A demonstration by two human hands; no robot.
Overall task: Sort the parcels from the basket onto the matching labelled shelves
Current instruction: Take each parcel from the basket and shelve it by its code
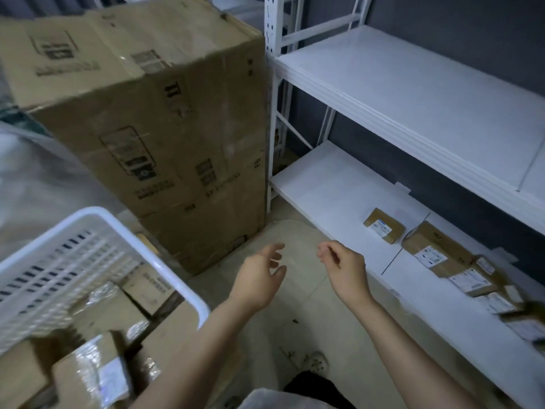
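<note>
Head view: unreadable print on carton (177,113), parcels (383,225)

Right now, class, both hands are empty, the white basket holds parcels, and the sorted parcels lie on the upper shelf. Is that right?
Wrong shelf: the head view shows the sorted parcels on the lower shelf, not the upper shelf. The rest stands: the left hand and right hand are empty, and the white basket holds parcels.

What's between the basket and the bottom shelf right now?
In the head view, only bare floor lies between the white basket and the lower shelf; the left hand and right hand hover over it, both empty.
</note>
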